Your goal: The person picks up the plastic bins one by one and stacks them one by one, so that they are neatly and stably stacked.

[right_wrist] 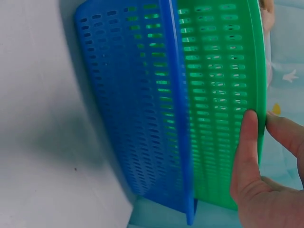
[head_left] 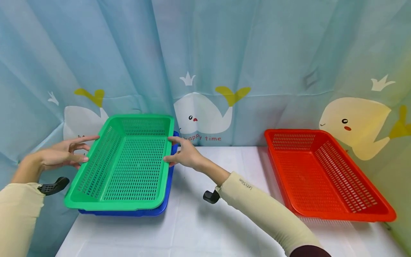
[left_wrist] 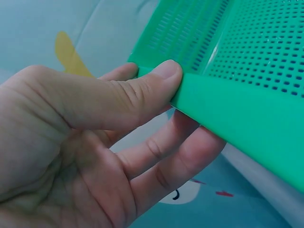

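A green perforated plastic basket (head_left: 138, 167) sits partly inside a blue basket (head_left: 128, 213) of similar shape, at the left of the table. My left hand (head_left: 61, 155) pinches the green basket's left rim, thumb on top and fingertips beneath, as the left wrist view shows. On the opposite side, my right hand (head_left: 189, 153) grips the right rim between thumb and fingers. In the right wrist view the green wall (right_wrist: 216, 95) rises well above the blue rim (right_wrist: 178, 95). Most of the blue basket is hidden from the head view. Nothing lies in the green basket.
A red perforated basket (head_left: 321, 185) stands at the right on the white-covered table (head_left: 205, 225). Behind hangs a light blue curtain (head_left: 208, 46) printed with whales, close to the table's back edge. Small black wrist devices (head_left: 212, 196) stick out below both sleeves.
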The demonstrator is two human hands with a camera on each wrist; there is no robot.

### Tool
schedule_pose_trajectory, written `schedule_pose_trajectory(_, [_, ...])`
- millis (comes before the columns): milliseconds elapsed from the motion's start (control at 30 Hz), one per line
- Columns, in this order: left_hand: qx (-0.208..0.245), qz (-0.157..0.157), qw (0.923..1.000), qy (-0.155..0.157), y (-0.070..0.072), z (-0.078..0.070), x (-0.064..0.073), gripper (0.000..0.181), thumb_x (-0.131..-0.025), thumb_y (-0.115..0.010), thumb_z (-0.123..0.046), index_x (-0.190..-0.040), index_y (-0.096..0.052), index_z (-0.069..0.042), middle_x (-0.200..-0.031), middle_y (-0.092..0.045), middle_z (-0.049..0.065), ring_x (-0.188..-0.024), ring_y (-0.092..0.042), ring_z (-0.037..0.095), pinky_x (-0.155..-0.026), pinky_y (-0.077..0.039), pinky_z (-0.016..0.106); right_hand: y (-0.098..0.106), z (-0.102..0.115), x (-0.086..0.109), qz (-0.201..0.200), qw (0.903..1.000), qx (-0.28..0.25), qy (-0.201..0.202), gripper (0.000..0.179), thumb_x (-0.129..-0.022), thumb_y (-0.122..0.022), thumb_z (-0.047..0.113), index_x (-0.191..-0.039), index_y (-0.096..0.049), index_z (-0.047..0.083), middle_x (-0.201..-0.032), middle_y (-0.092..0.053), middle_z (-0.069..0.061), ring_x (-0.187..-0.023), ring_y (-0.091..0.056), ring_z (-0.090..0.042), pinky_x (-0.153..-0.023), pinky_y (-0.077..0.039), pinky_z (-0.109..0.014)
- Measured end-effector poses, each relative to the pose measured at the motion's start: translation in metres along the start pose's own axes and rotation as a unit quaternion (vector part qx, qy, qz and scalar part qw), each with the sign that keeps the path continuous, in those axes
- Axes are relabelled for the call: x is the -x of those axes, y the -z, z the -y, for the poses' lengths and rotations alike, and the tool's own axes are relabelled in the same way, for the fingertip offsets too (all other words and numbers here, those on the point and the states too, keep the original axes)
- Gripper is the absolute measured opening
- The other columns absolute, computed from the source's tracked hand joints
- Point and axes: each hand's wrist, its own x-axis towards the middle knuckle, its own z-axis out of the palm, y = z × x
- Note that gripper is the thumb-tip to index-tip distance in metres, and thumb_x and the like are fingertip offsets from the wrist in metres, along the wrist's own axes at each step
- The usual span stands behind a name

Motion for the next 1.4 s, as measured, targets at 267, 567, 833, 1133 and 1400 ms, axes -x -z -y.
schedule_pose_trajectory(267, [0.016,0.002,0.9997,0.017,-0.005,0.009,-0.007,0.082,-0.1,-0.063,-0.003,-0.166,-0.02,-0.027,-0.154,-0.016,0.025,-0.096,-0.058,0.018,-0.071,-0.059,0.042,-0.005,-0.012,0.0,-0.006,0.9999,-0.006,-0.011,0.084,-0.089,-0.083,0.013,-0.16,-0.037,0.012,-0.138,-0.049,-0.005,-0.079,-0.076,-0.02,-0.1,-0.052,-0.045])
schedule_pose_trajectory(567, [0.032,0.02,0.9991,0.02,-0.011,0.024,-0.014,0.079,-0.101,-0.062,-0.004,-0.164,-0.023,-0.031,-0.147,-0.02,0.022,-0.088,-0.055,0.021,-0.068,-0.056,0.041,-0.011,-0.022,0.0,-0.013,0.9994,-0.006,-0.03,0.083,-0.088,-0.084,0.013,-0.158,-0.04,0.013,-0.138,-0.05,-0.005,-0.076,-0.076,-0.021,-0.103,-0.05,-0.047])
schedule_pose_trajectory(833, [0.057,0.056,0.9968,0.003,-0.015,0.03,-0.021,0.077,-0.101,-0.059,0.001,-0.16,-0.031,-0.04,-0.121,-0.037,0.016,-0.073,-0.05,0.021,-0.065,-0.056,0.038,-0.013,-0.028,0.002,-0.012,0.9992,-0.003,-0.039,0.083,-0.088,-0.084,0.014,-0.158,-0.041,0.011,-0.138,-0.05,-0.006,-0.076,-0.076,-0.024,-0.104,-0.048,-0.047])
schedule_pose_trajectory(1133, [0.057,0.057,0.9967,0.009,-0.017,0.029,-0.024,0.077,-0.102,-0.06,-0.001,-0.161,-0.03,-0.039,-0.128,-0.029,0.02,-0.074,-0.049,0.021,-0.065,-0.056,0.04,-0.012,-0.029,0.003,-0.011,0.9992,-0.007,-0.038,0.082,-0.088,-0.084,0.013,-0.158,-0.041,0.011,-0.14,-0.049,-0.01,-0.086,-0.075,-0.038,-0.103,-0.05,-0.046])
schedule_pose_trajectory(1400, [0.052,0.054,0.997,0.016,-0.019,0.029,-0.024,0.077,-0.101,-0.061,-0.002,-0.161,-0.029,-0.038,-0.128,-0.03,0.02,-0.075,-0.049,0.02,-0.066,-0.056,0.04,-0.013,-0.031,0.004,-0.012,0.9993,-0.001,-0.035,0.082,-0.087,-0.084,0.013,-0.157,-0.041,0.009,-0.138,-0.05,-0.01,-0.079,-0.076,-0.032,-0.099,-0.051,-0.041])
